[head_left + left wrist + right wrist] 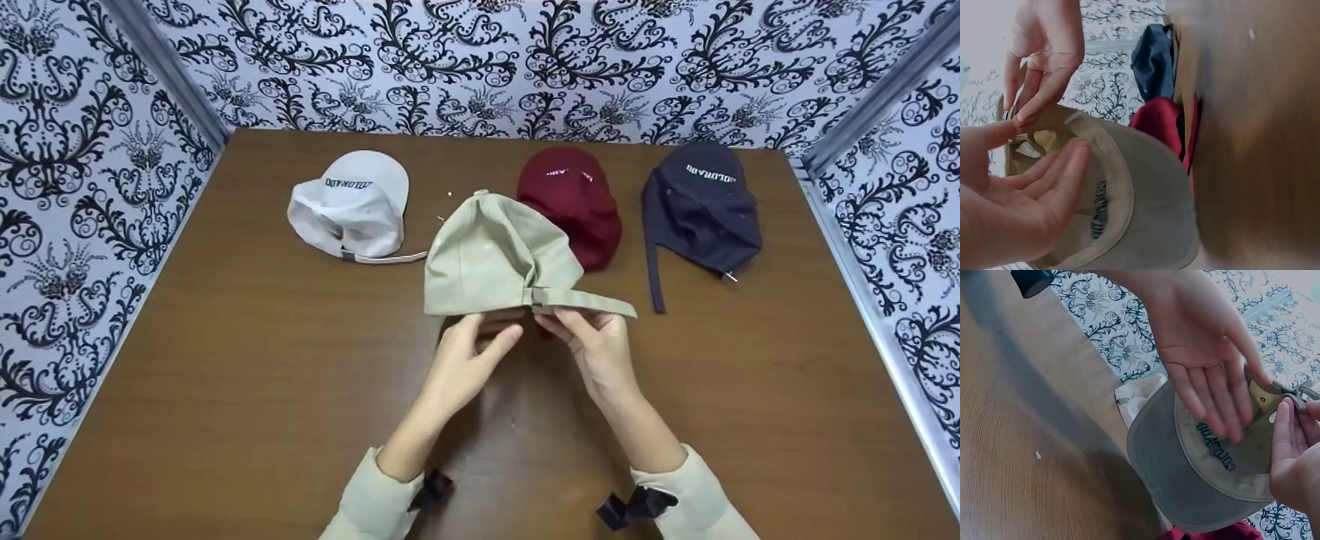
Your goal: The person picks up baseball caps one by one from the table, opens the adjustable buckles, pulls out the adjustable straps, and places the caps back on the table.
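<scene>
A beige baseball cap (487, 255) is held above the table, its back facing me and its strap end sticking out to the right. My right hand (600, 352) pinches the strap (592, 301) beside the buckle (537, 297). Under the cap is my left hand (465, 364); its fairly straight fingers (1207, 396) reach inside the crown, with the thumb near the strap. Both wrist views show the cap's hollow, dark lettering (1216, 447) and the brim (1157, 197). The left wrist view shows the right hand (1047, 45) at the strap too.
Along the back of the brown table (247, 375) lie a white cap (352, 202), a maroon cap (574, 202) partly behind the beige one, and a navy cap (701, 202). Patterned panels (480, 67) enclose the back and sides. Small specks lie near the white cap.
</scene>
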`<state>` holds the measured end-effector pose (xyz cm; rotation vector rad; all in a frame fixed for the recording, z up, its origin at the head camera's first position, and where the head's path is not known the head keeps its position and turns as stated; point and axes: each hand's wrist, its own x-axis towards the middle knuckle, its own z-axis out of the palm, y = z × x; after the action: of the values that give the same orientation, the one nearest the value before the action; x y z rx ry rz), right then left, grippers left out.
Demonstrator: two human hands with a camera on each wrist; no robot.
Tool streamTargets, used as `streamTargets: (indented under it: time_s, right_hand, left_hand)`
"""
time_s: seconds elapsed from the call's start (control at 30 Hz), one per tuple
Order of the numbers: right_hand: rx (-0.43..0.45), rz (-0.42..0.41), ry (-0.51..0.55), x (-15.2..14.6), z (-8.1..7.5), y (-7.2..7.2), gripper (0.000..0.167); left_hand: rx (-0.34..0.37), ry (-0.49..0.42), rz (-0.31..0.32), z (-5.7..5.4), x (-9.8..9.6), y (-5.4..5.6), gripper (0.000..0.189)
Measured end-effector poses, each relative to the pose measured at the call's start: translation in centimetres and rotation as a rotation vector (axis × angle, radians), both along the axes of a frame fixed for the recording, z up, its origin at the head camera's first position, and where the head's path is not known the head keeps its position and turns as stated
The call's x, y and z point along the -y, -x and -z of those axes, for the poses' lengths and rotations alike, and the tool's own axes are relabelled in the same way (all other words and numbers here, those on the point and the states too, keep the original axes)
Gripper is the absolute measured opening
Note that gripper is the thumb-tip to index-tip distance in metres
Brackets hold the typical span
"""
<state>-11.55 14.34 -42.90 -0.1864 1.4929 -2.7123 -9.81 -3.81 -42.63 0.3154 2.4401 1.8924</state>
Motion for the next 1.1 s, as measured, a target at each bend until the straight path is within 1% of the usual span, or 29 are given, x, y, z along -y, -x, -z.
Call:
streamTargets:
  time_s: [0.07,0.1,0.17,0.23,0.33,0.43,0.57,0.83,0.97,1.1]
  right_hand:
    - [0.009,0.008,-0.026,0.05,-0.01,-0.09,0.029]
    - [0.013,0.011,-0.042,0.07,-0.01,-0.14,0.029]
    - [0.024,0.017,-0.070,0.16,-0.07,-0.20,0.029]
    - [0.035,0.017,-0.085,0.21,-0.08,-0.27,0.028]
    - [0.051,0.018,-0.090,0.30,-0.07,-0.34,0.027]
    - [0.062,0.014,-0.091,0.40,-0.19,-0.40,0.026]
    - [0.067,-0.003,-0.077,0.46,-0.42,-0.50,0.024]
    - [0.068,-0.069,0.011,0.35,-0.43,-0.60,0.028]
    - [0.071,-0.078,0.036,0.38,-0.37,-0.58,0.028]
    - [0.070,-0.064,0.009,0.36,-0.33,-0.58,0.028]
  left_hand:
    - [0.038,-0.179,0.000,0.07,-0.09,0.17,0.033]
    - [0.053,-0.251,-0.005,0.08,-0.15,0.23,0.033]
    - [0.084,-0.369,-0.027,0.06,-0.25,0.42,0.033]
    - [0.110,-0.448,-0.057,0.01,-0.29,0.55,0.034]
    - [0.150,-0.529,-0.106,-0.10,-0.24,0.70,0.034]
    - [0.179,-0.602,-0.133,-0.24,-0.15,0.77,0.032]
    - [0.187,-0.666,-0.146,-0.43,-0.14,0.83,0.028]
    - [0.193,-0.719,-0.152,-0.67,-0.29,0.82,0.029]
    - [0.180,-0.710,-0.171,-0.71,-0.29,0.94,0.029]
    - [0.155,-0.690,-0.212,-0.79,-0.35,0.99,0.027]
